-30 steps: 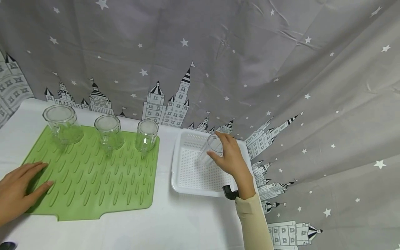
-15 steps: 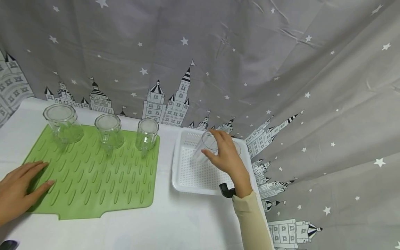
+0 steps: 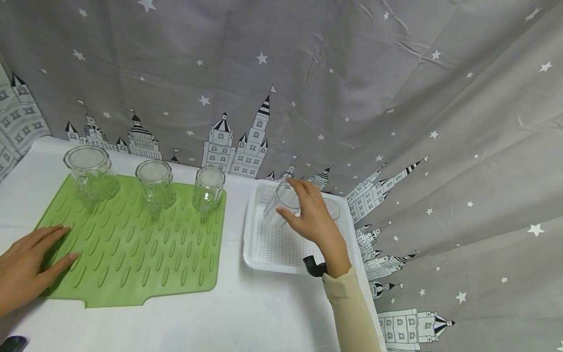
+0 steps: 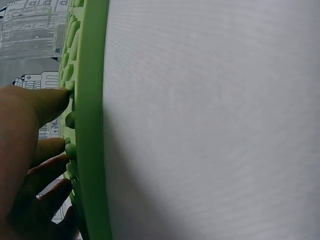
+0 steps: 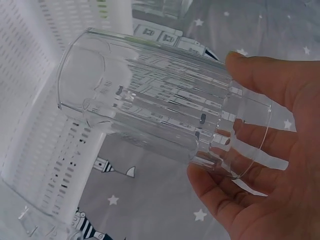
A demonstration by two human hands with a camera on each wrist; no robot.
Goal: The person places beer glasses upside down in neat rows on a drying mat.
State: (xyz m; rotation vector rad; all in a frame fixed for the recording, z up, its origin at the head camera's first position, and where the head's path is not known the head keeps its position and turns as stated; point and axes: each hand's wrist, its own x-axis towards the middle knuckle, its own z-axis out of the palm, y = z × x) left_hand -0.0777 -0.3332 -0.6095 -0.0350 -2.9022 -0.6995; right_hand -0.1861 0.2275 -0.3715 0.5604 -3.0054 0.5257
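Observation:
My right hand [image 3: 313, 215] grips a clear ribbed drinking glass [image 5: 150, 95] near one end, fingers and thumb curled round it. In the head view that glass [image 3: 272, 210] is at the back left part of a white perforated basket [image 3: 255, 261]. A second clear glass [image 3: 333, 209] is in the basket to the right, partly hidden by the hand. My left hand [image 3: 31, 264] rests on the left edge of a green ridged mat [image 3: 145, 264], fingers extended. The left wrist view shows its fingertips [image 4: 57, 102] touching the mat's ridges.
Three upside-down glass mugs stand along the mat's back edge: a large mug [image 3: 94, 176], a medium mug [image 3: 155, 186] and a smaller mug [image 3: 208, 190]. A white cloth [image 3: 237, 318] covers the table. Behind and to the right hangs a grey castle-print curtain [image 3: 330, 88].
My right hand has moved left over the basket with the glass, and the second glass behind it has come into view. The left hand has stayed in place.

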